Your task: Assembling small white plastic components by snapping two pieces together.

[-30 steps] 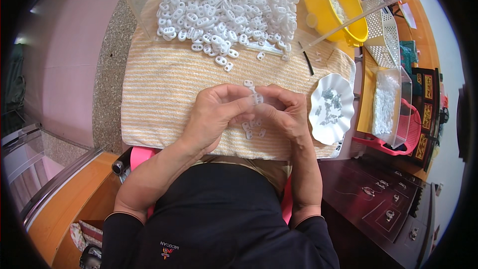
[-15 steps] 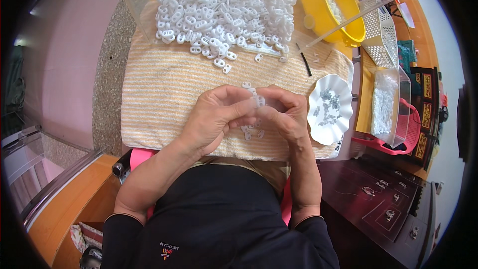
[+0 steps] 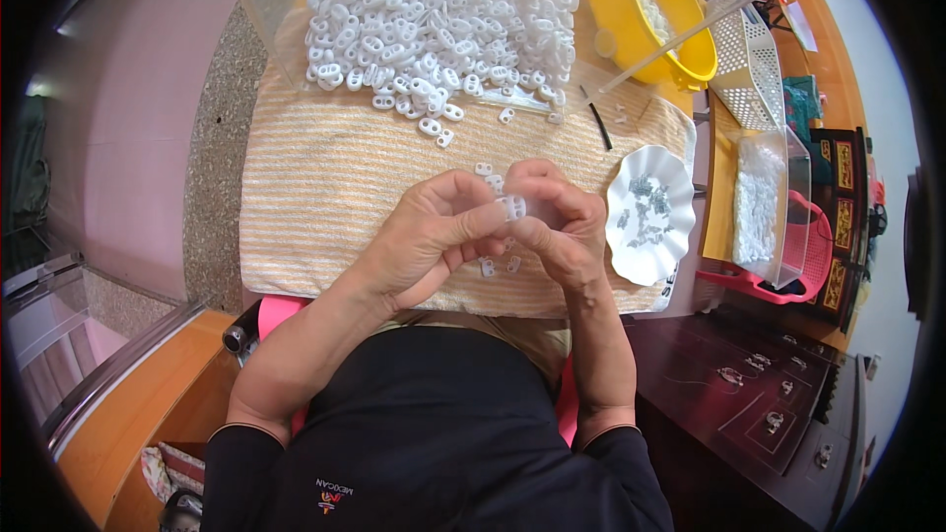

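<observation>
A small white two-hole plastic cord lock (image 3: pixel 514 207) is pinched between both hands above the towel. My left hand (image 3: pixel 426 234) grips it from the left with thumb and fingertips. From the right, the thumb and bent fingers of my right hand (image 3: pixel 564 225) close on the same piece. Loose white pieces lie under and around the hands, among them one (image 3: pixel 484 169) just beyond the fingers and another (image 3: pixel 488 268) on the near side. Just right of my right hand, a white wavy-rimmed dish (image 3: pixel 676 258) holds many tiny grey pieces.
A big heap of white cord locks (image 3: pixel 434 30) fills the far side of the striped towel (image 3: pixel 315 177). Right of it are a yellow basin (image 3: pixel 695 54), a thin black stick (image 3: pixel 600 125) and a perforated white basket (image 3: pixel 746 69). A clear box (image 3: pixel 757 202) of white pieces stands far right.
My hands still meet at the same spot, with slight finger shifts. The held piece has turned a little, its holes now facing up more plainly. The whole view has shifted slightly.
</observation>
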